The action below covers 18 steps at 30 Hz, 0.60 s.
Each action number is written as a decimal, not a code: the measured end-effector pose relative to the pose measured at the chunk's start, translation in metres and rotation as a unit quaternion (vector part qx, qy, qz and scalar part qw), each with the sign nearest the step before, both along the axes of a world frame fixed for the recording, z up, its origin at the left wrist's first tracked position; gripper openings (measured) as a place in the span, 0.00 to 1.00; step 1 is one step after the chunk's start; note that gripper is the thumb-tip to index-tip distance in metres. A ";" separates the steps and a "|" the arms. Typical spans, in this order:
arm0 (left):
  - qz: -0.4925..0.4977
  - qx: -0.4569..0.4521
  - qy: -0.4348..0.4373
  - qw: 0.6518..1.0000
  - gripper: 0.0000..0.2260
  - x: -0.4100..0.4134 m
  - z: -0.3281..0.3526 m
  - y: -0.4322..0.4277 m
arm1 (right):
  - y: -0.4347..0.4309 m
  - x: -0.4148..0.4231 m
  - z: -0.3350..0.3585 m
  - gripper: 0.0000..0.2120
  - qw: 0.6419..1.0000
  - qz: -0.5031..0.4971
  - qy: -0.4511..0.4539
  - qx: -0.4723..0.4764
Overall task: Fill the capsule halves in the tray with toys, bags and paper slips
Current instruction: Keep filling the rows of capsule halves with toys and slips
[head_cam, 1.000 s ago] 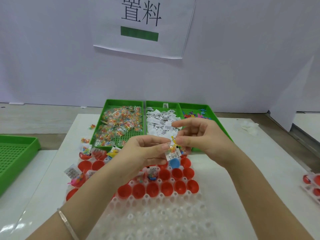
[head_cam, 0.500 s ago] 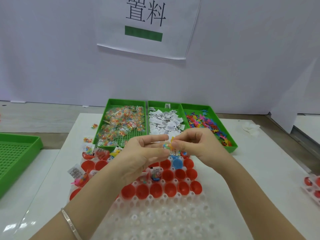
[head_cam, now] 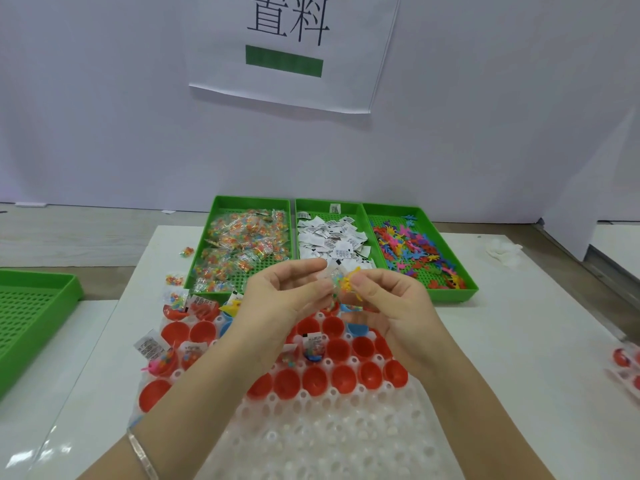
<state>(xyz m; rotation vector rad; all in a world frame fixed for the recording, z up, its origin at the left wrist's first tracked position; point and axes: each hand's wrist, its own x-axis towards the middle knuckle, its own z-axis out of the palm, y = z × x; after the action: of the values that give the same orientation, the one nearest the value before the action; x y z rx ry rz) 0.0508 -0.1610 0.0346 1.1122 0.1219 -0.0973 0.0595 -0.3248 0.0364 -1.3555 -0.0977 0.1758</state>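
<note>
My left hand [head_cam: 282, 299] and my right hand [head_cam: 391, 299] meet above the clear capsule tray [head_cam: 311, 431], pinching together a small bundle [head_cam: 343, 284]: a clear bag of coloured beads with a yellow toy. Red capsule halves [head_cam: 346, 375] fill the tray's far rows, with a few blue halves [head_cam: 356, 328] among them. Some halves at the left hold bags, toys and paper slips [head_cam: 149, 346]. Behind stand three green bins: bead bags [head_cam: 242, 247], paper slips [head_cam: 332, 239], coloured toys [head_cam: 412, 252].
An empty green tray [head_cam: 31, 306] sits on the left. Loose bead bags [head_cam: 175, 280] lie on the white table left of the bins. A white wad [head_cam: 504, 252] rests at the far right; more red capsules [head_cam: 627, 362] show at the right edge.
Both hands have stayed together over the tray, dropping slightly toward it while working the bag and yellow toy between the fingertips. The view has tilted down a little.
</note>
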 end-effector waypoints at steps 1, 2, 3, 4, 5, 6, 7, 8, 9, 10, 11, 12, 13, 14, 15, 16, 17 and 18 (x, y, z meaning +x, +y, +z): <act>-0.012 0.011 -0.002 1.000 0.14 -0.001 0.000 0.000 | 0.000 0.000 0.001 0.16 1.000 0.001 -0.001 -0.009; -0.024 0.025 -0.002 0.999 0.15 -0.001 0.001 0.000 | -0.001 0.000 0.002 0.17 1.000 0.001 -0.001 -0.020; -0.035 0.041 -0.001 0.999 0.15 -0.001 0.001 0.000 | -0.002 0.000 0.002 0.18 1.000 -0.003 -0.002 -0.029; -0.042 0.055 -0.002 0.998 0.13 -0.002 0.001 0.001 | -0.002 0.001 0.003 0.18 0.999 -0.007 -0.002 -0.037; -0.046 0.065 -0.004 0.997 0.11 -0.002 0.001 0.001 | -0.003 0.001 0.003 0.18 0.999 -0.011 -0.002 -0.043; -0.048 0.072 -0.006 0.996 0.10 -0.002 0.001 0.001 | -0.003 0.001 0.004 0.17 0.999 -0.013 -0.004 -0.050; -0.048 0.073 -0.007 0.996 0.10 -0.001 0.001 0.001 | -0.003 0.001 0.004 0.17 0.998 -0.013 -0.007 -0.059; -0.048 0.069 -0.005 0.996 0.10 -0.001 0.001 0.001 | -0.003 0.001 0.004 0.15 0.997 -0.013 -0.012 -0.069; -0.048 0.061 -0.004 0.997 0.08 -0.001 0.001 0.001 | -0.004 0.001 0.005 0.13 0.997 -0.011 -0.018 -0.080; -0.049 0.053 -0.005 0.997 0.06 -0.001 0.003 0.001 | -0.005 0.001 0.006 0.10 0.995 -0.008 -0.025 -0.094; -0.051 0.052 -0.008 0.997 0.07 -0.001 0.003 0.002 | -0.006 0.002 0.008 0.09 0.993 -0.004 -0.033 -0.115; -0.056 0.055 -0.010 0.997 0.07 -0.002 0.004 0.003 | -0.008 0.003 0.010 0.08 0.989 0.001 -0.041 -0.143; -0.063 0.068 -0.012 0.996 0.07 -0.002 0.004 0.003 | -0.010 0.004 0.013 0.08 0.983 0.011 -0.048 -0.176; -0.073 0.084 -0.014 0.994 0.07 -0.003 0.004 0.004 | -0.013 0.006 0.017 0.09 0.975 0.028 -0.053 -0.212; -0.084 0.100 -0.017 0.991 0.07 -0.003 0.004 0.005 | -0.015 0.008 0.022 0.10 0.965 0.053 -0.058 -0.250; -0.095 0.114 -0.016 0.989 0.07 -0.003 0.004 0.005 | -0.017 0.010 0.027 0.11 0.953 0.081 -0.059 -0.286; -0.105 0.126 -0.016 0.986 0.07 -0.003 0.004 0.004 | -0.019 0.012 0.032 0.10 0.941 0.109 -0.056 -0.315; -0.113 0.137 -0.015 0.984 0.07 -0.004 0.004 0.004 | -0.021 0.014 0.037 0.07 0.930 0.133 -0.052 -0.339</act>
<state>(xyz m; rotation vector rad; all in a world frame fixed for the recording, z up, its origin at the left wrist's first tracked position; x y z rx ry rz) 0.0472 -0.1573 0.0391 1.4007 -0.0197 -0.2732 0.0732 -0.3454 0.0734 -2.0432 -0.3335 0.3903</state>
